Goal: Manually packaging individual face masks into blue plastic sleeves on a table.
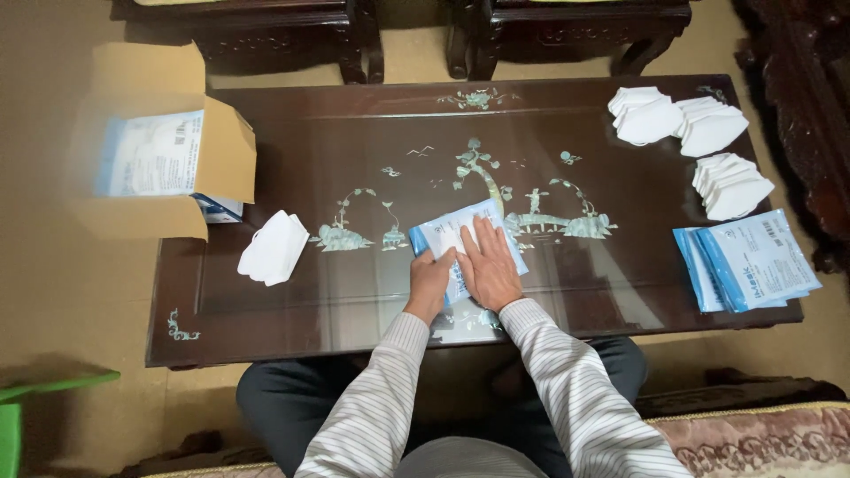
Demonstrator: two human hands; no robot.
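Head view: your right hand (pixel 489 265) lies flat and your left hand (pixel 431 281) curls on one blue-and-white packet (pixel 452 232) mid-bench (pixel 266 301), half hiding it. Three white mask piles (pixel 708 128) sit far right, too blurry to count.

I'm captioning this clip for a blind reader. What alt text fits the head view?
Seen from above, a left hand and right hand press a blue-and-white pouch flat on a dark inlaid table. Stacks of white masks and more pouches lie around; an open carton sits at left.

packet (pixel 452 232) half hidden under hands, green stool (pixel 27 403) cropped
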